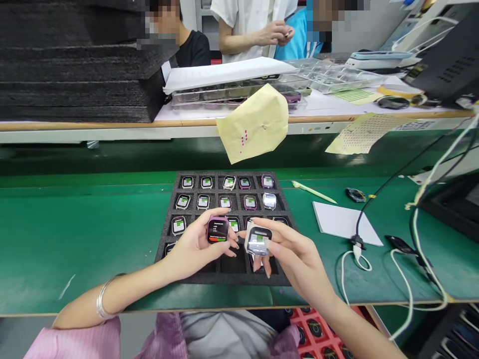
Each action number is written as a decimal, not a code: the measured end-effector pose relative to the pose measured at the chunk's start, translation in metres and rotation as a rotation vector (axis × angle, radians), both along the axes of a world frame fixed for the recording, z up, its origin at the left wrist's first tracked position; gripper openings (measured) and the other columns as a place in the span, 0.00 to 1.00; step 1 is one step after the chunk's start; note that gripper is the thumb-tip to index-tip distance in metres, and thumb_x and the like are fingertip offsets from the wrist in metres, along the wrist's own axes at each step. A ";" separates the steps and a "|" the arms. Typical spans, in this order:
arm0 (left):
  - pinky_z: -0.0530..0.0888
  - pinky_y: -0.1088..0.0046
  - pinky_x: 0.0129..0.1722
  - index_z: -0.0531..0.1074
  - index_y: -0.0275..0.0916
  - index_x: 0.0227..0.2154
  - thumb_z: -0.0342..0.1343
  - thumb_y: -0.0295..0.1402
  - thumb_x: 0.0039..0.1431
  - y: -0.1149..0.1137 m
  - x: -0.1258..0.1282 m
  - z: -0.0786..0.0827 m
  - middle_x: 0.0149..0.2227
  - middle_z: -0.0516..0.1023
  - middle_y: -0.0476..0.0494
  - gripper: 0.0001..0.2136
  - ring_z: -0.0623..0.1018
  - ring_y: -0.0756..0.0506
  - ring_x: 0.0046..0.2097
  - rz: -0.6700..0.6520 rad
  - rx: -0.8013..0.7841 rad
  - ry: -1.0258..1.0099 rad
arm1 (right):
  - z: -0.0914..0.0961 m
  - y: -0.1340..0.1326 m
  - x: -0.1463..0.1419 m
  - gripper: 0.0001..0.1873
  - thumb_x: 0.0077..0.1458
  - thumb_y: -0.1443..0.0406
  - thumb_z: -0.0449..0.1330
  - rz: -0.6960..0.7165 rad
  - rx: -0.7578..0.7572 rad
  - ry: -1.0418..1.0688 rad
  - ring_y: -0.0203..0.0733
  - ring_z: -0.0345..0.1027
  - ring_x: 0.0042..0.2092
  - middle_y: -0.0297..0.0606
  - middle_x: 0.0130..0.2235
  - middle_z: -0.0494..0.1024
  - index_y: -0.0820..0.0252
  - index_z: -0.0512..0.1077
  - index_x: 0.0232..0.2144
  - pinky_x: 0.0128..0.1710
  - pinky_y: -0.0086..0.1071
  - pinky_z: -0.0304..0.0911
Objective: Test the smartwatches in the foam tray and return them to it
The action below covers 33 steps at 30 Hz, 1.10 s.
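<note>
Over the front of a black foam tray (pixel 170 219), my left hand (pixel 198 244) is closed round a purple smartwatch (pixel 218 230) whose screen is lit with text and a red and green bar. Beside it, my right hand (pixel 292 249) grips a light-coloured smartwatch (pixel 259 241) by its edges, its face bright with glare. The two watches are close but apart. Several more watch bodies without straps, such as a white one (pixel 203 201) and a purple one (pixel 250 202), sit in the tray's compartments. My hands hide part of the front rows.
On the green bench (pixel 93 224) to the right lie a light green pen (pixel 313 191), a white paper pad (pixel 346 223) and cables (pixel 413 239). A shelf behind carries stacked black foam (pixel 75 65) and clear trays (pixel 333 75). Below, a red tray (pixel 318 334) holds round items. People (pixel 258 35) are beyond the shelf.
</note>
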<state>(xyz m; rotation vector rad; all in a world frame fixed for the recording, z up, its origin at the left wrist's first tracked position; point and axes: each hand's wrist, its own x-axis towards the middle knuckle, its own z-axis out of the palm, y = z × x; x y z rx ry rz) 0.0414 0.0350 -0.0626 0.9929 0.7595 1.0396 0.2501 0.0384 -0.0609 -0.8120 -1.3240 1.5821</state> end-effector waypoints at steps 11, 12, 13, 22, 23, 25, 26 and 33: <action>0.77 0.71 0.28 0.65 0.36 0.50 0.57 0.34 0.60 0.003 -0.001 0.001 0.30 0.74 0.45 0.17 0.76 0.47 0.31 0.011 -0.016 0.041 | -0.001 0.000 0.002 0.19 0.58 0.62 0.63 0.050 -0.013 -0.063 0.41 0.72 0.27 0.38 0.29 0.77 0.54 0.71 0.52 0.20 0.27 0.66; 0.77 0.71 0.28 0.65 0.35 0.50 0.57 0.34 0.60 0.003 -0.001 0.000 0.30 0.74 0.45 0.17 0.75 0.47 0.31 0.019 -0.016 0.046 | -0.001 0.000 0.002 0.20 0.57 0.64 0.64 0.075 -0.009 -0.060 0.41 0.72 0.28 0.38 0.32 0.78 0.54 0.71 0.53 0.21 0.27 0.67; 0.78 0.71 0.28 0.65 0.35 0.51 0.57 0.33 0.60 0.004 -0.002 0.000 0.30 0.74 0.45 0.17 0.76 0.47 0.32 0.025 -0.012 0.042 | 0.000 0.000 0.002 0.22 0.56 0.65 0.64 0.092 -0.002 -0.061 0.40 0.73 0.29 0.39 0.34 0.78 0.54 0.70 0.53 0.22 0.27 0.67; 0.78 0.68 0.36 0.63 0.39 0.54 0.63 0.24 0.51 0.001 -0.012 0.002 0.37 0.75 0.43 0.27 0.76 0.45 0.38 0.007 -0.009 0.001 | 0.001 -0.001 -0.003 0.24 0.55 0.66 0.66 0.090 -0.011 -0.135 0.36 0.72 0.28 0.41 0.40 0.79 0.55 0.69 0.54 0.22 0.26 0.70; 0.78 0.68 0.37 0.63 0.38 0.54 0.63 0.25 0.52 0.000 -0.013 0.001 0.37 0.75 0.43 0.27 0.76 0.45 0.38 0.008 -0.014 0.008 | 0.000 -0.001 -0.003 0.25 0.54 0.67 0.66 0.113 0.000 -0.134 0.37 0.73 0.29 0.42 0.41 0.79 0.55 0.69 0.55 0.23 0.25 0.70; 0.78 0.67 0.36 0.63 0.37 0.54 0.63 0.28 0.54 -0.001 -0.016 -0.003 0.36 0.75 0.43 0.25 0.77 0.45 0.37 -0.001 -0.025 0.022 | -0.003 0.000 -0.003 0.27 0.54 0.69 0.65 0.150 0.014 -0.147 0.38 0.74 0.32 0.41 0.43 0.78 0.54 0.67 0.56 0.24 0.26 0.71; 0.78 0.67 0.36 0.63 0.37 0.54 0.62 0.29 0.55 -0.002 -0.018 -0.005 0.36 0.75 0.43 0.25 0.77 0.45 0.37 -0.010 -0.029 0.032 | -0.005 0.001 -0.004 0.28 0.55 0.69 0.64 0.162 0.019 -0.167 0.39 0.74 0.33 0.41 0.43 0.78 0.53 0.66 0.57 0.24 0.26 0.71; 0.75 0.65 0.45 0.51 0.46 0.60 0.61 0.23 0.55 -0.013 -0.034 -0.021 0.41 0.72 0.45 0.34 0.75 0.46 0.43 -0.065 -0.007 0.107 | -0.025 0.009 -0.014 0.26 0.56 0.69 0.61 0.176 0.395 -0.615 0.36 0.68 0.27 0.41 0.48 0.75 0.52 0.65 0.57 0.29 0.34 0.71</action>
